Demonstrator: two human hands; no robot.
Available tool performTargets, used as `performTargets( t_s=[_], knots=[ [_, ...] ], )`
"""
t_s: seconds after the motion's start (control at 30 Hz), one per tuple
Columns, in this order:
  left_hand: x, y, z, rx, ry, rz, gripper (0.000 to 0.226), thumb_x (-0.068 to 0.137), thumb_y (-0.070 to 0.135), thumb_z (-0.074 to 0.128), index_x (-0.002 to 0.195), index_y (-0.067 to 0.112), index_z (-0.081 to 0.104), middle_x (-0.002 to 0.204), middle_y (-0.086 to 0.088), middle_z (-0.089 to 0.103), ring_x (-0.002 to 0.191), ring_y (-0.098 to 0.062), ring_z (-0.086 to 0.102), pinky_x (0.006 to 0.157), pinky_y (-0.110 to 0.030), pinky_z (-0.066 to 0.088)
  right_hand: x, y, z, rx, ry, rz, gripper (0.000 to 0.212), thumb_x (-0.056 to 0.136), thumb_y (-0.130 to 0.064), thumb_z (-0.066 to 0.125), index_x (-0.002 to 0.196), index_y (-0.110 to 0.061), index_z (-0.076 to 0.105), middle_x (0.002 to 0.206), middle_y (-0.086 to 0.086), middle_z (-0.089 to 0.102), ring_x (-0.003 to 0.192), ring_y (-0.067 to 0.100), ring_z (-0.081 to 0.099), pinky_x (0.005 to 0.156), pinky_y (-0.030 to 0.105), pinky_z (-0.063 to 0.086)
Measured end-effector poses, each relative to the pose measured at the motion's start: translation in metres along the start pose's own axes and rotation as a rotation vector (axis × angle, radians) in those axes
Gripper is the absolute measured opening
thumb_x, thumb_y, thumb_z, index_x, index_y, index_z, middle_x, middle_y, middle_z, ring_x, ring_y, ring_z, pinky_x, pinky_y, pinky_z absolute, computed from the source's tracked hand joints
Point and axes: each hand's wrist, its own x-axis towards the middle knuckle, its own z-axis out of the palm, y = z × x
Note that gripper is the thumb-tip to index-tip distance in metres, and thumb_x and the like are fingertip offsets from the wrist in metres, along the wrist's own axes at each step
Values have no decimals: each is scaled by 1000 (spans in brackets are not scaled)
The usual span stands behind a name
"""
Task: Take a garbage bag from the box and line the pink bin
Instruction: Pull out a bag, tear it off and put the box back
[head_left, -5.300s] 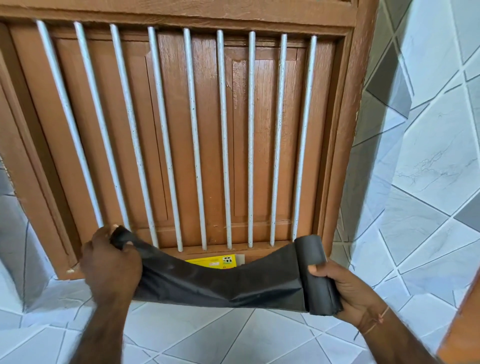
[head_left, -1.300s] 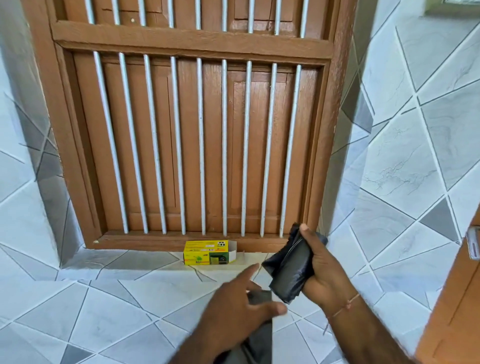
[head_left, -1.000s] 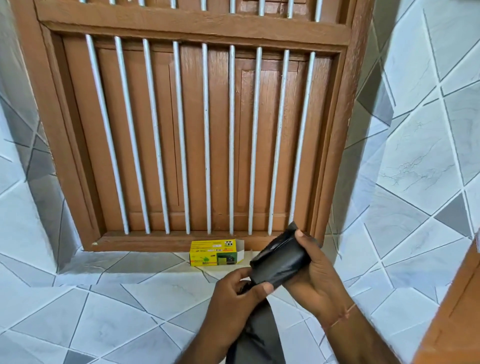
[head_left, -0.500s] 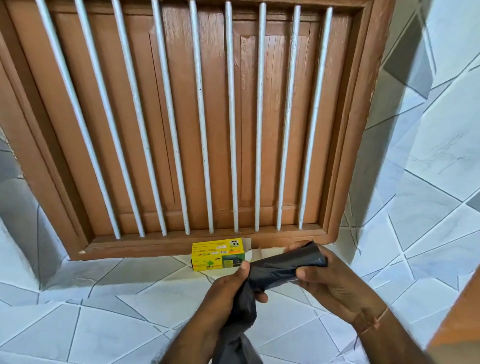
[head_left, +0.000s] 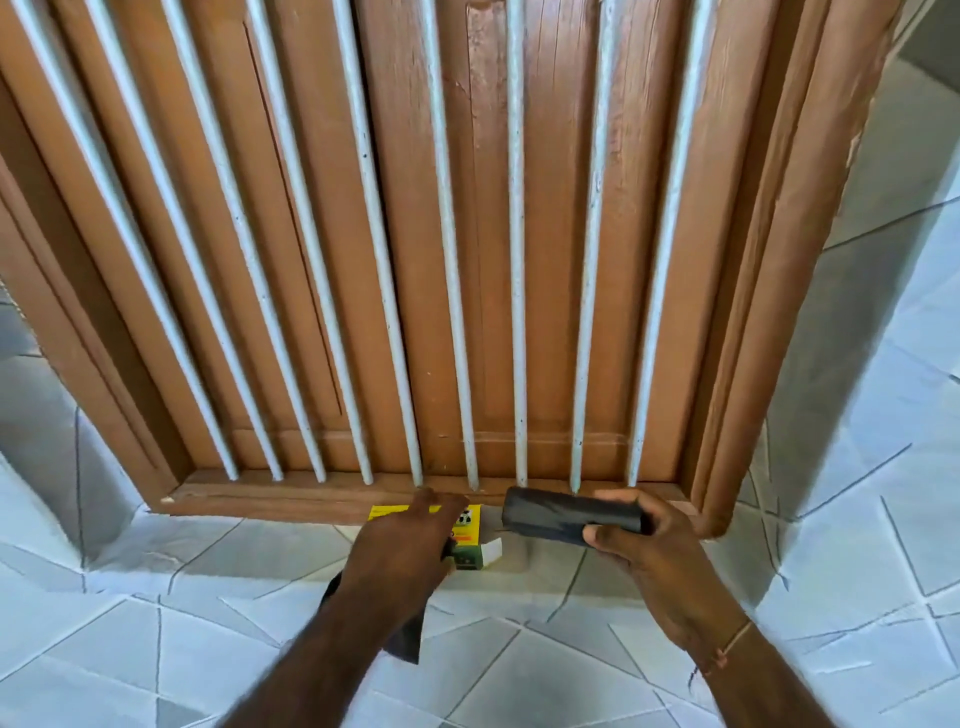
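Head camera looks forward and down, close to the barred wooden window (head_left: 467, 234).

Looks like a home, likely a tiled bathroom or wash area. Pale marbled wall tiles (head_left: 893, 395) cut by thin diagonal lines, wrapping a recessed wooden window frame (head_left: 753, 291). Closed brown shutters (head_left: 478, 260) behind whitish metal bars (head_left: 517, 260). A small yellow box (head_left: 467, 525) on the tiled ledge (head_left: 208, 545), just under the frame's bottom edge.
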Motion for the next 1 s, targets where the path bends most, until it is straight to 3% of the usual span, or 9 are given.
performTargets(
  t_s=[0.1,0.33,0.57,0.77,0.87,1.0],
  knots=[
    [4,1,3,9,-2,-26,58,89,27,55,140,39,29,142,5,47,104,-27,63,75,-35,51,9,10,9,-97,12,-16,35,72,-2,79,100,-21,71,105,-1,71,102,18,64,79,23,56],
    [2,-18,17,-169,79,-70,62,77,31,62,134,40,37,135,15,49,98,-24,64,72,-35,51,-1,21,33,-148,109,-82,41,65,1,82,96,-24,72,99,-5,72,93,10,66,85,33,57],
    [-1,-42,12,-339,174,-32,59,76,34,68,131,37,46,132,16,51,96,-20,65,76,-32,54,-29,1,56,-377,164,-240,40,66,-1,83,95,-25,69,94,-12,70,89,0,61,73,12,52],
    [-3,-53,1,-507,211,-31,52,76,40,73,122,37,49,121,13,56,102,-14,61,78,-25,48,-41,-8,64,-477,222,-287,44,64,0,83,94,-28,68,89,-14,70,90,0,61,73,9,50],
    [-7,-52,-6,-494,227,22,56,75,38,72,125,41,46,125,17,52,104,-13,61,81,-26,49,-46,-19,69,-509,165,-300,44,64,1,83,92,-30,68,91,-19,68,90,2,62,74,10,50],
    [-13,-48,-15,-470,267,74,59,76,37,72,128,42,43,128,20,50,104,-11,60,81,-21,48,-46,-40,76,-553,41,-307,42,64,0,82,93,-29,70,91,-10,70,89,5,63,76,13,52]
  ],
)
